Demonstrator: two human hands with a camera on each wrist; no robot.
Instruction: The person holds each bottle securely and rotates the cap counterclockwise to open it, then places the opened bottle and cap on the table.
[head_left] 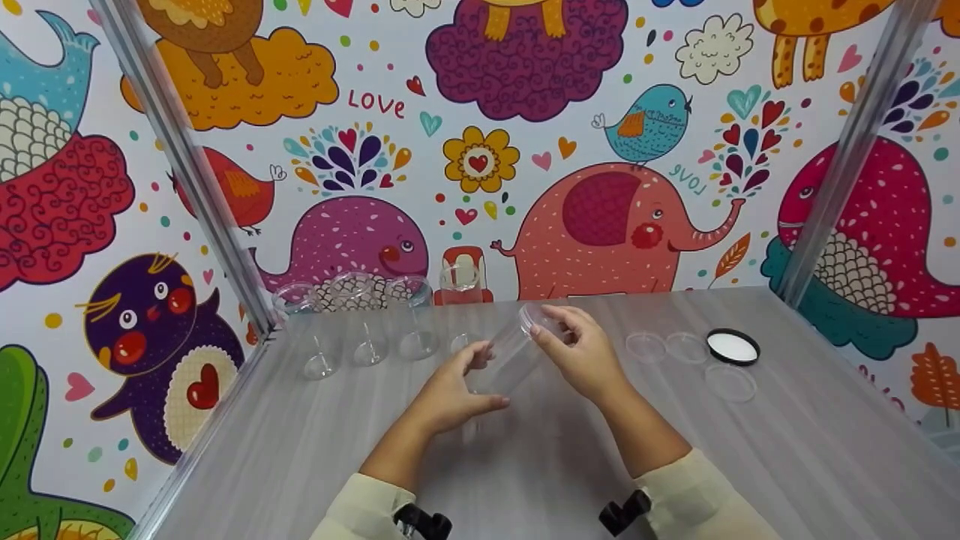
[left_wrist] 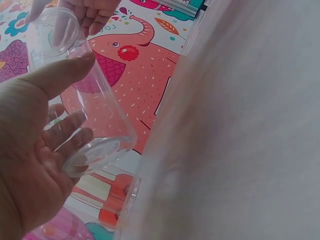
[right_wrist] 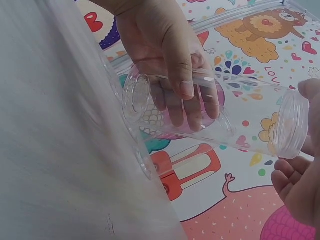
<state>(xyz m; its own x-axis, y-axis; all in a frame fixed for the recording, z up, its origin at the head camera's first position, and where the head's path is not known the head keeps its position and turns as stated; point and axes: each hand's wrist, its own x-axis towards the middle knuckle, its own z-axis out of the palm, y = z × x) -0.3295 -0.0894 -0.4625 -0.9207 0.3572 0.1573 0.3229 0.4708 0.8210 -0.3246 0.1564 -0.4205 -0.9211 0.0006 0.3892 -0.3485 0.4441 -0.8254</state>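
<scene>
A clear plastic jar is held tilted above the table, its mouth end up toward the right. My left hand grips the lower part, thumb on one side and fingers on the other; the left wrist view shows the fingers through the clear wall. At the upper end, my right hand holds the ribbed rim between thumb and fingers. I cannot tell whether that rim carries a separate clear lid.
Several clear jars, including one at the far left, stand upright along the table's back left. On the right lie clear discs and a black-rimmed white lid. A patterned wall and metal posts enclose the table.
</scene>
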